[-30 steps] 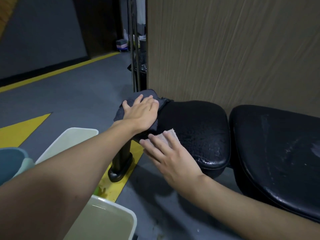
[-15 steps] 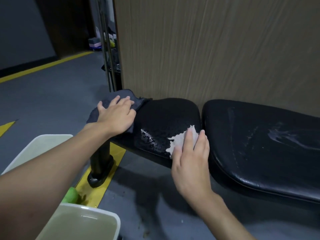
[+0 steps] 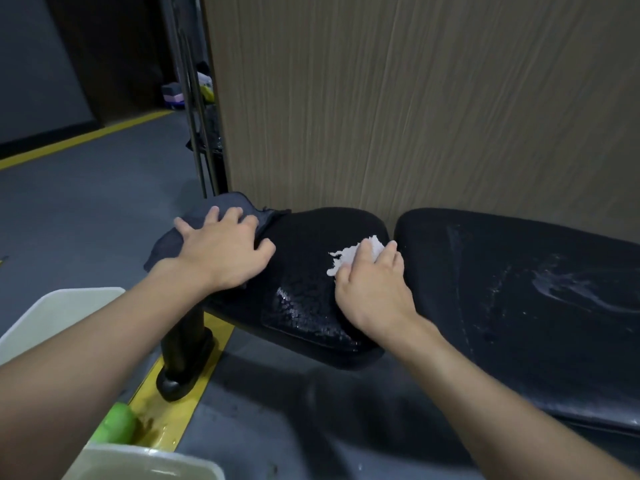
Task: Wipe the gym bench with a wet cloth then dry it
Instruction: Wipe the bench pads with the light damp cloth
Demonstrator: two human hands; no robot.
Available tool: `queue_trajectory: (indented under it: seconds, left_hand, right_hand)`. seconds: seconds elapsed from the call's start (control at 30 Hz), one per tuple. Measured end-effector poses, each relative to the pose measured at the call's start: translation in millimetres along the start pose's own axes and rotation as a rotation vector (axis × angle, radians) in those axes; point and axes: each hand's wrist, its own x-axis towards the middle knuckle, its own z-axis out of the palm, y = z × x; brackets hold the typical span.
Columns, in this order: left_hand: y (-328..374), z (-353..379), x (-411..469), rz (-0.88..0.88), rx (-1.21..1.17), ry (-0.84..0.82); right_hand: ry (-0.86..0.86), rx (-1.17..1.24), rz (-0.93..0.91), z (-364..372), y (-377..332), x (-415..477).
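The black gym bench has a small seat pad [image 3: 304, 258] on the left and a long back pad [image 3: 519, 289] on the right, both with wet streaks. My left hand [image 3: 221, 251] rests flat on a dark grey cloth [image 3: 225, 209] at the seat pad's left end. My right hand [image 3: 370, 282] presses a crumpled white tissue [image 3: 353, 254] onto the seat pad near the gap between the pads, fingers laid over it.
A wooden panel wall [image 3: 415, 98] rises right behind the bench. The bench's black leg [image 3: 183, 358] stands on a yellow floor stripe. Two pale plastic tubs [image 3: 59, 310] [image 3: 152, 462] and a green object [image 3: 116, 424] lie on the floor at lower left.
My right hand has slid the white tissue from the seat pad's near left edge across to its right side. My left hand stayed on the dark cloth.
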Motion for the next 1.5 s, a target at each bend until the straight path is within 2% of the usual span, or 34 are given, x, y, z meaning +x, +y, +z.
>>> queue_trajectory:
  seconds: [0.17,0.23,0.43,0.53,0.6,0.67,0.77,0.87,0.97,1.07,1.23,1.27,1.33,1.4,1.5]
  left_hand:
    - [7,2,0,0.002,0.106,-0.026]
    - [8,3,-2,0.003,0.109,-0.03]
    - [9,6,6,-0.06,0.101,-0.074]
    - [13,6,11,-0.093,0.127,-0.128]
    - [14,7,12,-0.116,0.138,-0.17]
    - [14,7,12,-0.122,0.143,-0.164]
    - [14,4,12,-0.111,0.143,-0.195]
    - [14,-2,15,-0.116,0.136,-0.275]
    - [14,-7,18,-0.118,0.126,-0.35]
    - [16,-12,15,-0.107,0.111,-0.401]
    - [29,-31,12,-0.072,0.165,-0.499]
    - [38,-34,10,-0.042,0.178,-0.464]
    - [68,-40,4,0.032,0.083,-0.288]
    - [101,-44,-2,0.1,-0.156,-0.209]
    - [144,-40,-2,0.18,-0.337,-0.27]
  right_hand:
    - [-0.017,-0.054,0.024,-5,-8,73]
    - [-0.026,-0.075,-0.043,-12,-6,104]
    - [-0.235,-0.169,-0.23,-22,-5,172]
    - [-0.251,-0.235,-0.304,-16,-24,181]
    - [-0.27,-0.3,-0.42,-8,-54,174]
    - [-0.333,-0.324,-0.54,2,-84,167]
    - [-0.426,-0.298,-0.603,10,-98,170]
    - [-0.378,-0.303,-0.589,4,-73,177]
    - [-0.269,-0.335,-0.48,-2,-40,175]
    - [-0.234,-0.343,-0.381,-1,-43,163]
    - [-0.19,-0.196,-0.642,-5,-27,130]
    - [-0.175,-0.094,-0.63,-9,-18,123]
    - [-0.122,0.189,-0.5,-17,1,110]
    - [-0.045,0.489,-0.21,-33,8,107]
    - [0.079,0.899,0.254,-72,27,121]
